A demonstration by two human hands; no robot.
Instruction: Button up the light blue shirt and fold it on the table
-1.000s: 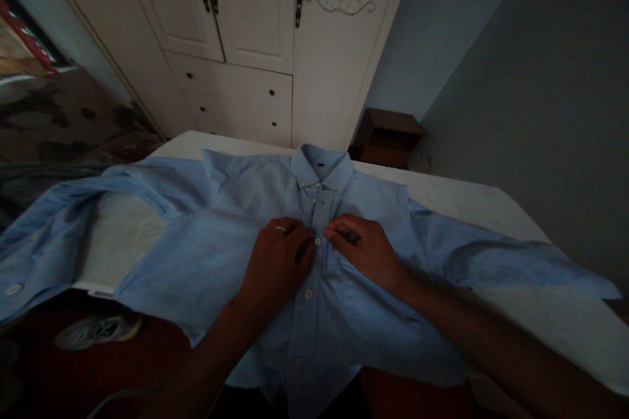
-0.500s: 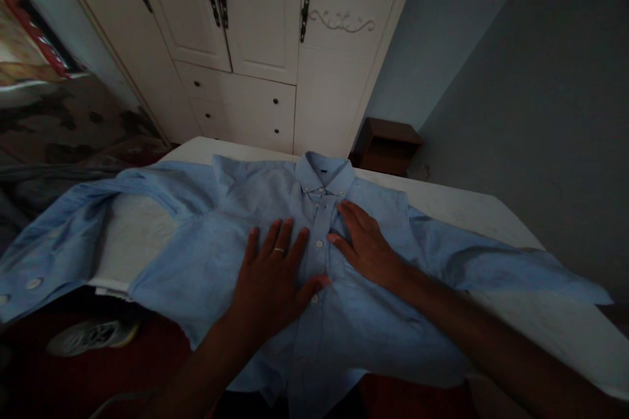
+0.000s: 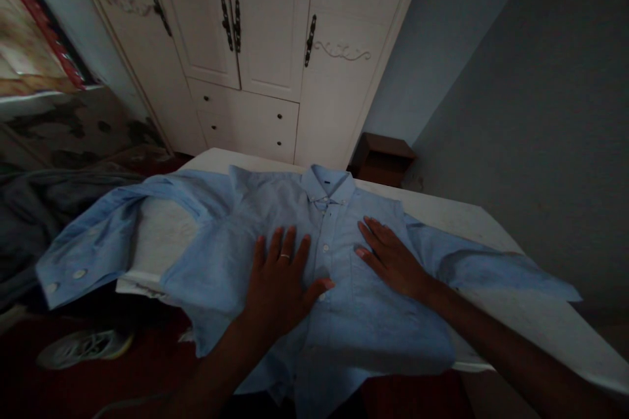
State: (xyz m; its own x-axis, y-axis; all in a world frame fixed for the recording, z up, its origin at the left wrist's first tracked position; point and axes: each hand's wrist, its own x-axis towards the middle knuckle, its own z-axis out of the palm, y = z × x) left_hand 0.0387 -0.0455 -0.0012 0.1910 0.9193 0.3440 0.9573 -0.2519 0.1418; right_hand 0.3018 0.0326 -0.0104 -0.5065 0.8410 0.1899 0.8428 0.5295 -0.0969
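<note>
A light blue button-up shirt (image 3: 339, 321) lies front side up, its collar at the far edge and both sleeves spread out to the sides. Its lower hem hangs over the near edge. My left hand (image 3: 280, 275), with a ring on one finger, rests flat on the left half of the front, fingers spread and thumb reaching the button strip. On the other half, over the chest pocket area, my right hand (image 3: 393, 258) lies with its fingers stretched out. Neither hand grips the cloth.
The shirt lies on a white table (image 3: 531, 314). Beyond stands a white wardrobe (image 3: 265, 33), with a small brown cabinet (image 3: 383, 157) beside it. Dark cloth (image 3: 49, 222) is heaped at the left. A shoe (image 3: 83, 348) sits on the red floor.
My right hand has slid rightward across the shirt front, away from the button strip. The left hand stays nearly in place on the cloth. The camera view has shifted slightly.
</note>
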